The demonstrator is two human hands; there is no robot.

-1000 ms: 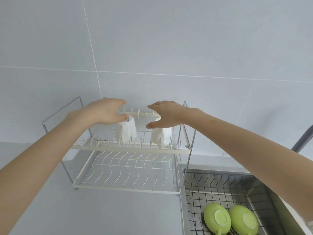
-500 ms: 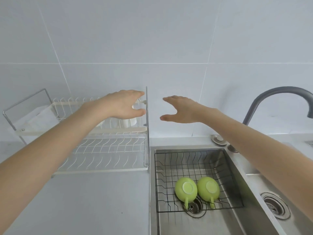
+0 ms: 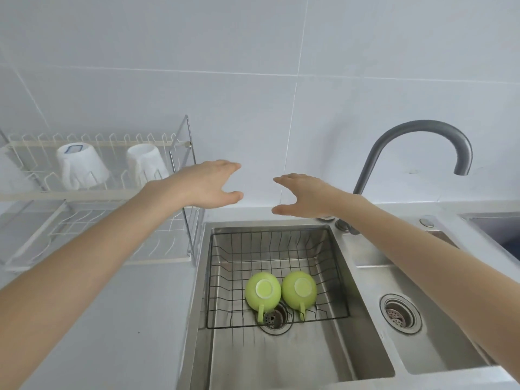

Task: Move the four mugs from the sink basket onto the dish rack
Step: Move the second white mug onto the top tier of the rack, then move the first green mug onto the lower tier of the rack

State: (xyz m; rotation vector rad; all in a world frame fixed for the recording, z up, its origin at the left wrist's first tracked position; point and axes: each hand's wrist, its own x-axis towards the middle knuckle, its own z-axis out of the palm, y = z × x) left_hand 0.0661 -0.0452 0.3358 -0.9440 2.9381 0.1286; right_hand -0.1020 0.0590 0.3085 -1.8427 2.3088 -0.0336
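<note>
A: Both hands are hovering empty. The left hand (image 3: 209,187) and the right hand (image 3: 302,197) are each spreading fingers and thumb apart, holding nothing.

B: Mugs?

A: Two green mugs (image 3: 263,289) are sitting upside down in the basket (image 3: 222,280), well below and nearer than both palms, touching or nearly so, handles pointing toward the person. Two white mugs (image 3: 81,167) are standing inverted on the rack's (image 3: 92,194) upper tier, off to the left of the left hand.

B: So half done, I'm judging. Next step?

A: Reaching down, one mug per hand. The left green mug is lying under the left hand's line, the right one (image 3: 298,288) under the right's.

B: Best way?

A: Wrapping each rounded body from above, thumb opposite fingers, lifting straight up to clear the wire wall. The glaze is possibly wet, hard to tell here, so gripping firmly. Keeping them inverted for the rack, beside the white pair; free prongs there are looking scarce from this angle.
</note>
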